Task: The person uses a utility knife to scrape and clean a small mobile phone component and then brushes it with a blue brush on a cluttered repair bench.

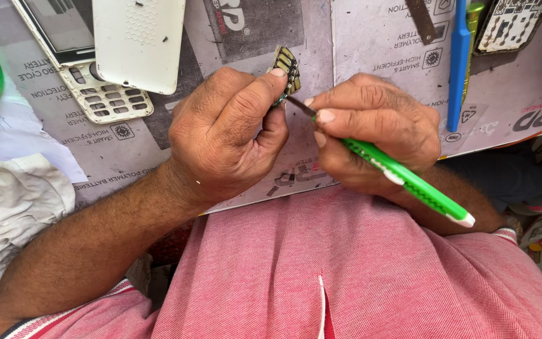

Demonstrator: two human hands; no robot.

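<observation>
Nearest us, our right hand pinches a green screwdriver, tip at ten o'clock touching the small circuit board, which our left hand pinches upright, steadying it.

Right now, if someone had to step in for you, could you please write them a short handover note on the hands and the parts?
Left hand: pinches a small circuit board with gold contacts, raised above the printed paper work mat.
Right hand: grips a green-handled precision tool, its dark tip on the board's lower edge.
Behind: an opened white keypad phone with its white back cover lying over it.
Done: phone opened, board out.
Left: work on the board; phone unassembled.
</observation>
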